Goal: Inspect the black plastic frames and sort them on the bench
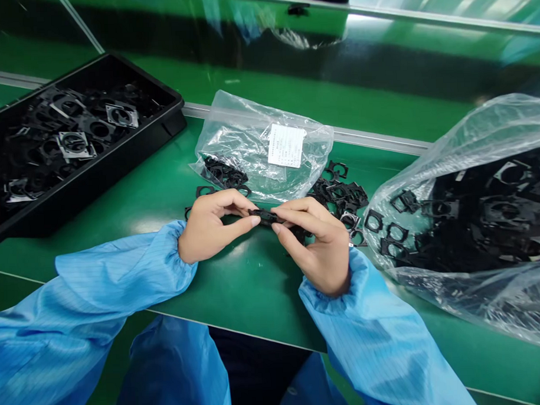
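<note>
Between my two hands, just above the green table, is a small black plastic frame part [266, 216], seen nearly edge-on. My left hand [213, 222] pinches its left end between thumb and fingers. Its right end is held by the fingertips of my right hand [318, 236]. Whether it is one part or two pressed together I cannot tell. Behind my right hand lies a loose pile of black square frames [340, 194] with round openings. Beyond my left hand, a few more parts lie near a clear plastic bag [236, 133] with a white printed label [286, 145].
At the left stands a black tray [161, 120] heaped with similar frames, some silvery. A large open plastic bag [410, 156] at the right is full of black frames. A metal strip [374, 141] runs along the back of the green table [250, 292].
</note>
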A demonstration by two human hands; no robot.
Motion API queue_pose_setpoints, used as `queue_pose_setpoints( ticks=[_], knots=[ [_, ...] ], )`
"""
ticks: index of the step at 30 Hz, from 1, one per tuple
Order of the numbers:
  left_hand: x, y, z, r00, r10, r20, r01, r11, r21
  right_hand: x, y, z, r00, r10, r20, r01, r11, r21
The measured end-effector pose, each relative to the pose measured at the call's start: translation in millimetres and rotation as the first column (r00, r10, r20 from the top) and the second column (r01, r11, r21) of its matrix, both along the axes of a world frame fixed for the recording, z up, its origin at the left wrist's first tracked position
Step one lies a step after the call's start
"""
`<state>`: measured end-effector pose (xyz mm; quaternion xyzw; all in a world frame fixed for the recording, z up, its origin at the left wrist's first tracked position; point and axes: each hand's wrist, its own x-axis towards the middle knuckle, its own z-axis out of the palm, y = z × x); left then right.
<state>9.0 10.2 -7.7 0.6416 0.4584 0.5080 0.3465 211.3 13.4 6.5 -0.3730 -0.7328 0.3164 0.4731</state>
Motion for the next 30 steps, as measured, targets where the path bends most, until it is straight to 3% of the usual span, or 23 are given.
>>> queue_pose_setpoints(
  ticks=[6, 18, 23, 30],
  knots=[
    [0.6, -0.5, -1.0, 1.000, -0.017, 0.006, 0.017, 1.000, -0.026, -2.4, -1.6, -0.7, 0.998, -0.063, 0.004, 0.063, 0.998, -0.018],
    [1.1, -0.2, -0.1, 0.998, -0.046, 0.036, 0.048, 0.998, -0.047, -1.5, 0.5, -2.2, 0.994, -0.061, -0.095, 0.049, 0.991, -0.127],
    [-1.8, 1.2, -4.6, 0.997, -0.081, -0.010, 0.082, 0.991, 0.105, -1.8, 0.4, -3.6, 0.989, -0.070, -0.131, 0.037, 0.970, -0.242],
    [-2.3, -0.3, -0.5, 0.987, -0.050, -0.156, 0.093, 0.954, 0.286, -3.4, -2.0, -2.5, 0.995, -0.062, -0.075, 0.045, 0.978, -0.204]
  ],
)
